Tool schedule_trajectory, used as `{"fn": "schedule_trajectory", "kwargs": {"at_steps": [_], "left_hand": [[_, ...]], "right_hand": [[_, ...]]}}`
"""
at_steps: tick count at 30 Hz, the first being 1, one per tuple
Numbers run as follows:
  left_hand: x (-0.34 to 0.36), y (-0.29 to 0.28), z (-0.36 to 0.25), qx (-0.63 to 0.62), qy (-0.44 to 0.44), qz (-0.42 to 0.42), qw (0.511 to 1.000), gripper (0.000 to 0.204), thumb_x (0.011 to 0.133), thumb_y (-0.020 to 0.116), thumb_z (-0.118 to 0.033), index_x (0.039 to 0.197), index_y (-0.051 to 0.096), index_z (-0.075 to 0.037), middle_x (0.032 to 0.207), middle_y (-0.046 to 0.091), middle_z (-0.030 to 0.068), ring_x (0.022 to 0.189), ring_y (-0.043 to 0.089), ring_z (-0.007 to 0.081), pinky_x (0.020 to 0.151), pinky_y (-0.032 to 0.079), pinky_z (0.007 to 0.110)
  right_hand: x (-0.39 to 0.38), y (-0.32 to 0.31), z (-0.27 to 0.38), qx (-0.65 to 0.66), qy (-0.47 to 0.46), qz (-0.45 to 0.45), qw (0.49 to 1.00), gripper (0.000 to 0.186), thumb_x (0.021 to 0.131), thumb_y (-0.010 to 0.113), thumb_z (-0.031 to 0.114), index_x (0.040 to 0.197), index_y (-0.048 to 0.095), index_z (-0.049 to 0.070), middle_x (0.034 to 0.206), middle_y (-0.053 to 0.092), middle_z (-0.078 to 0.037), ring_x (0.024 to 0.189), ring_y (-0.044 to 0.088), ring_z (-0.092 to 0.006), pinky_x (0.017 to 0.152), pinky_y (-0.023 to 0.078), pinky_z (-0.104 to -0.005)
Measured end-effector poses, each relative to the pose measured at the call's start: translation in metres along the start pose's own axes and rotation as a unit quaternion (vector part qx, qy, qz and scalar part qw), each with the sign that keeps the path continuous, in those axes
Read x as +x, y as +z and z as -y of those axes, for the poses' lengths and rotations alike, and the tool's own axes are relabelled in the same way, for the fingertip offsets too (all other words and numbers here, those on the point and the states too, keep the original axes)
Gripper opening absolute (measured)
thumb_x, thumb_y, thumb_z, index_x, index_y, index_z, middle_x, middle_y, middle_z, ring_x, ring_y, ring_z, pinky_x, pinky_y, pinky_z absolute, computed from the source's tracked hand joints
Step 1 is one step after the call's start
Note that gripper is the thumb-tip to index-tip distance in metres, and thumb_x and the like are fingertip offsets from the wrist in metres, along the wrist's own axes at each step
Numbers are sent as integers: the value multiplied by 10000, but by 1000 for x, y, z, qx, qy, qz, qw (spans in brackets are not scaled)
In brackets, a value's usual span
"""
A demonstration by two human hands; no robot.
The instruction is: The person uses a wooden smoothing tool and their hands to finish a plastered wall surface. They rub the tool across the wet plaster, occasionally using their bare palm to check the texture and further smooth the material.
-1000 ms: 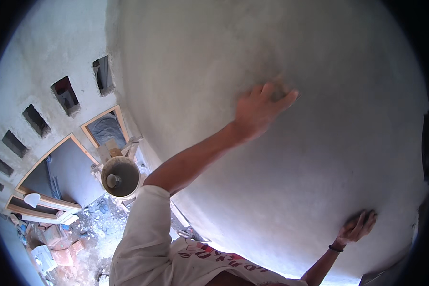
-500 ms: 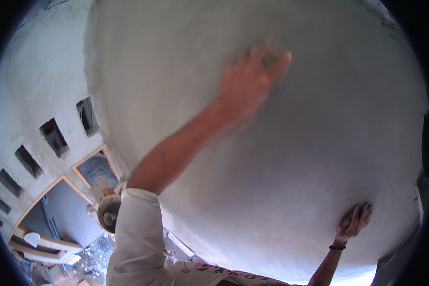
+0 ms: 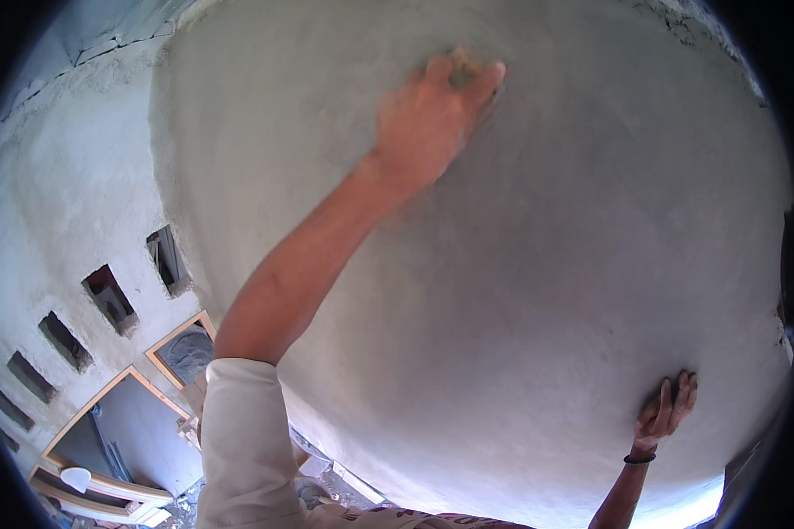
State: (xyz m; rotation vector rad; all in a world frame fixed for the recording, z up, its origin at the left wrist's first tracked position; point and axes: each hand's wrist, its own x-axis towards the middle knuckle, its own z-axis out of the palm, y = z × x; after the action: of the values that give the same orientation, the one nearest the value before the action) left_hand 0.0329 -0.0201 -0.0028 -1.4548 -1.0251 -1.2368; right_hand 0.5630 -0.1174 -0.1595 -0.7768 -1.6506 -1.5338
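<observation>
A broad grey plastered wall (image 3: 538,264) fills most of the view, its surface smooth and damp-looking. High on it, left of the middle, is my left hand (image 3: 428,123), somewhat smeared by motion. Its fingers are closed around a small tan, sponge-like piece (image 3: 465,66) pressed to the plaster; most of that piece is hidden by the hand. Low at the right, my right hand (image 3: 668,410) rests against the same wall with its fingers stretched out and apart, holding nothing. A dark band (image 3: 640,458) circles the right wrist.
On the left, a paler wall (image 3: 71,212) meets the grey one and has several narrow openings (image 3: 110,300). Below them are a small wood-framed opening (image 3: 185,353) and a larger wooden frame (image 3: 88,406). Debris (image 3: 185,507) lies on the floor. A rough, broken edge (image 3: 706,26) runs at the upper right.
My left hand has moved up and to the left across the plaster with the tan piece. The right hand stays at nearly the same spot. The view has shifted, and the openings appear lower.
</observation>
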Motion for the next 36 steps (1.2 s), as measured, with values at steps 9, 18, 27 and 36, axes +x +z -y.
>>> {"fn": "schedule_trajectory", "kwargs": {"at_steps": [9, 18, 27, 36], "left_hand": [[18, 0, 5, -18, -40, 35, 998, 425, 883, 569, -137, 1286, 563, -270, 1137, 575, 159, 810, 650, 317, 571, 529, 427], [117, -3, 21, -27, 3, 6, 1000, 332, 970, 443, -180, 1278, 560, -139, 1059, 651, 200, 961, 642, 367, 795, 531, 467], [20, 10, 13, -57, 22, -1, 998, 514, 858, 563, -77, 1335, 534, -268, 1189, 579, 143, 940, 641, 325, 705, 555, 429], [136, 3, 40, -10, 80, -66, 995, 327, 932, 484, -163, 1235, 582, -89, 1058, 659, 172, 1015, 623, 360, 815, 509, 496]], "right_hand": [[1, 4, 1, -2, 3, -1, 1000, 317, 930, 402, 39, 1109, 662, 0, 1320, 568, -203, 1268, 489, -425, 1051, 378, -554], [-8, 0, -3, -7, 4, -12, 1000, 299, 920, 414, 47, 1100, 649, 9, 1324, 557, -209, 1263, 482, -444, 1033, 384, -566], [0, 0, 2, 0, 20, -1, 1000, 294, 909, 422, 31, 1096, 649, 13, 1316, 559, -216, 1269, 475, -441, 1037, 376, -569], [-5, 3, 11, 2, 23, -18, 1000, 288, 900, 428, 37, 1073, 657, 12, 1315, 553, -224, 1252, 486, -442, 1016, 398, -558]]}}
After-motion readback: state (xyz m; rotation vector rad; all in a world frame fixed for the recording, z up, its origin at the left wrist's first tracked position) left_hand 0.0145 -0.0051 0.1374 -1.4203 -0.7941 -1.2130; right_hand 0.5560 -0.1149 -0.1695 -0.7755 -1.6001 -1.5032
